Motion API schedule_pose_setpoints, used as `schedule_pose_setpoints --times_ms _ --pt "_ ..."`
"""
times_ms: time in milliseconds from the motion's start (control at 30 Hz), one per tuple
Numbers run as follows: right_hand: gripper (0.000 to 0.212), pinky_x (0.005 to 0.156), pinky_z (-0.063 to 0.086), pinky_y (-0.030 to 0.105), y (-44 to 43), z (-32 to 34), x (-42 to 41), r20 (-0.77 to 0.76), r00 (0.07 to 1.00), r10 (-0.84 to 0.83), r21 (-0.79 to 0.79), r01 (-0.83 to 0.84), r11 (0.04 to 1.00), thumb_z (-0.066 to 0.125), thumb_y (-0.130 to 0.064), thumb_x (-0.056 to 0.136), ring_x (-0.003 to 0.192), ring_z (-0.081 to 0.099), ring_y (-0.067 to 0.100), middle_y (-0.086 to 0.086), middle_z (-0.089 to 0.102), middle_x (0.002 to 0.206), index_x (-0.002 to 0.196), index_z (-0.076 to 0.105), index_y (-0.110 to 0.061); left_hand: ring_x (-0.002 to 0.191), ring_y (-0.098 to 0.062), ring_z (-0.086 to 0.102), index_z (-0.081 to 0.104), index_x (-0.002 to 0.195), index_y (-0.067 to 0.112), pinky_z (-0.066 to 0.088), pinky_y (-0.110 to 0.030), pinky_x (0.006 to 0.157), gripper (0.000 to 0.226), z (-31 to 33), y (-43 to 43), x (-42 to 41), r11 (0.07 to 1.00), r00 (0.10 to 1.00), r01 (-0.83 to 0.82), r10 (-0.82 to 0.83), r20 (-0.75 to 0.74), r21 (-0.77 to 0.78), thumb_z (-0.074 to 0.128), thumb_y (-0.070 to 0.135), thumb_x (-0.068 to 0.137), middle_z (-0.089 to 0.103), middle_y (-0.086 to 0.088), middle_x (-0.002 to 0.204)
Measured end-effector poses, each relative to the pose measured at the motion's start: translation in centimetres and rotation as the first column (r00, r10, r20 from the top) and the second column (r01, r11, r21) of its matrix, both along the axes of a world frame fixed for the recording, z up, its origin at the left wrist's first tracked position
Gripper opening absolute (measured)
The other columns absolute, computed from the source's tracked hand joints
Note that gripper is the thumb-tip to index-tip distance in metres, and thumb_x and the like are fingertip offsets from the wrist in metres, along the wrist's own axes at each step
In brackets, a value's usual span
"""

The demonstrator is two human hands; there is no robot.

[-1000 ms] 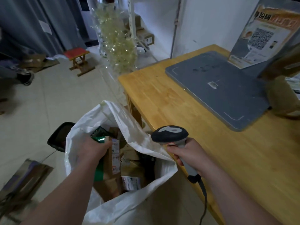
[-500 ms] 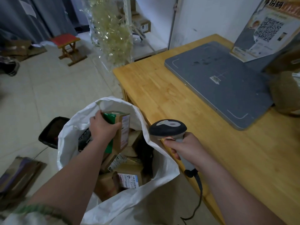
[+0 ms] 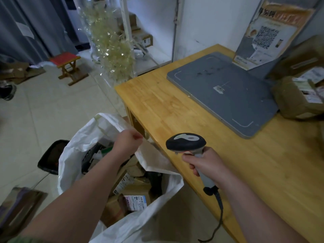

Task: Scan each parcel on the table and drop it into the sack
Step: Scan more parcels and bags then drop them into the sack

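A white woven sack (image 3: pixel 77 139) stands open on the floor against the wooden table (image 3: pixel 175 113), with several brown labelled parcels (image 3: pixel 135 200) inside. My left hand (image 3: pixel 128 142) hovers over the sack's far rim, fingers curled into a fist, and no parcel shows in it. The green-and-brown parcel lies low in the sack, mostly hidden by my arm. My right hand (image 3: pixel 205 163) grips the handle of a black-headed barcode scanner (image 3: pixel 185 142) over the table's near edge. More brown parcels (image 3: pixel 298 100) sit at the table's right edge.
A grey mat (image 3: pixel 224 92) lies on the table with a QR-code poster (image 3: pixel 268 32) leaning behind it. A black bin (image 3: pixel 50 156) stands left of the sack. A red-topped stool (image 3: pixel 68 64) and a clear plastic bundle (image 3: pixel 108 42) stand further back on the floor.
My left hand let go of the green-and-brown parcel inside the sack and rose to the rim. The right hand and scanner stayed near the table edge.
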State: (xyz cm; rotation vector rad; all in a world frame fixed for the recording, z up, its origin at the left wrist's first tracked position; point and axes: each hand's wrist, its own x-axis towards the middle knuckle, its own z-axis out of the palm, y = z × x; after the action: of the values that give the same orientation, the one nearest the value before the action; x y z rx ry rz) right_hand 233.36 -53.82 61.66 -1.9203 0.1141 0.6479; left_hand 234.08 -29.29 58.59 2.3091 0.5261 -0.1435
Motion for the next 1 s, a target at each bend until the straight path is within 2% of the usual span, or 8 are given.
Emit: schedule_pose_setpoints --times_ms 67,233,367,467,567,700,800,1000 --pt "0.009 0.054 0.047 0.029 -2.4 0.6 -0.2 0.017 0.998 -0.067 0.009 0.067 0.998 0.071 -0.019 0.084 0.054 0.054 0.016 0.004 0.058 0.064 0.084 0.068 -0.010 0.085 -0.014 0.059 0.068 0.105 0.015 0.044 -0.022 0.067 0.016 1.6 -2.9 1.5 0.994 0.994 0.105 -0.104 0.024 -0.024 0.060 0.019 0.092 0.063 0.000 0.096" --pt "0.017 0.052 0.044 0.029 -9.8 2.6 -1.3 0.050 0.949 -0.310 0.073 0.306 0.949 0.071 -0.017 0.086 0.052 0.053 0.018 0.006 0.056 0.061 0.074 0.063 -0.007 0.085 -0.021 0.061 0.064 0.096 0.021 0.051 -0.033 0.074 0.007 5.1 -12.5 4.8 0.932 0.939 0.340 -0.328 0.105 -0.127 0.062 0.018 0.090 0.061 0.000 0.090" --pt "0.019 0.052 0.043 0.030 -16.9 4.7 -2.5 0.087 0.832 -0.548 0.127 0.536 0.834 0.069 -0.017 0.087 0.050 0.050 0.019 0.008 0.055 0.061 0.074 0.062 -0.005 0.084 -0.018 0.059 0.067 0.107 0.018 0.051 -0.033 0.076 0.018 7.8 -21.4 6.8 0.825 0.837 0.545 -0.525 0.155 -0.149 0.060 0.018 0.090 0.061 0.001 0.093" --pt "0.013 0.054 0.043 0.033 -21.7 6.4 -3.6 0.129 0.724 -0.677 0.158 0.659 0.735 0.069 -0.017 0.086 0.052 0.051 0.019 0.009 0.057 0.062 0.082 0.064 -0.006 0.096 -0.017 0.059 0.066 0.112 0.016 0.051 -0.033 0.087 0.021 9.8 -27.7 7.7 0.744 0.757 0.653 -0.632 0.167 -0.142 0.058 0.017 0.092 0.063 -0.002 0.109" --pt "0.010 0.054 0.044 0.033 -25.3 7.6 -4.2 0.150 0.628 -0.764 0.193 0.739 0.645 0.070 -0.016 0.085 0.053 0.052 0.018 0.009 0.058 0.064 0.084 0.064 -0.008 0.107 -0.021 0.060 0.066 0.112 0.016 0.049 -0.034 0.093 0.020 11.1 -32.4 8.9 0.705 0.711 0.701 -0.681 0.175 -0.106 0.059 0.016 0.093 0.065 -0.007 0.117" --pt "0.013 0.054 0.045 0.031 -27.2 8.3 -3.5 0.151 0.532 -0.833 0.221 0.804 0.553 0.072 -0.016 0.084 0.056 0.053 0.018 0.009 0.059 0.068 0.092 0.064 -0.009 0.102 -0.017 0.060 0.065 0.112 0.018 0.049 -0.030 0.088 0.022 12.0 -35.5 11.1 0.668 0.678 0.734 -0.714 0.176 -0.118 0.061 0.016 0.090 0.064 -0.002 0.115" --pt "0.019 0.056 0.046 0.030 -27.0 8.4 -2.2 0.158 0.491 -0.857 0.181 0.839 0.514 0.073 -0.019 0.084 0.062 0.055 0.019 0.010 0.061 0.075 0.099 0.063 -0.010 0.103 -0.023 0.061 0.065 0.103 0.019 0.051 -0.038 0.091 0.015 13.1 -35.8 13.3 0.633 0.636 0.770 -0.752 0.172 -0.079 0.060 0.014 0.090 0.065 -0.005 0.104" --pt "0.017 0.052 0.045 0.027 -26.1 9.1 2.3 0.175 0.425 -0.888 0.161 0.878 0.451 0.072 -0.020 0.085 0.060 0.053 0.018 0.010 0.059 0.075 0.096 0.064 -0.009 0.106 -0.028 0.061 0.067 0.109 0.011 0.051 -0.040 0.092 0.020 13.9 -34.8 19.8 0.640 0.644 0.763 -0.741 0.188 -0.092 0.060 0.013 0.090 0.065 -0.010 0.115"
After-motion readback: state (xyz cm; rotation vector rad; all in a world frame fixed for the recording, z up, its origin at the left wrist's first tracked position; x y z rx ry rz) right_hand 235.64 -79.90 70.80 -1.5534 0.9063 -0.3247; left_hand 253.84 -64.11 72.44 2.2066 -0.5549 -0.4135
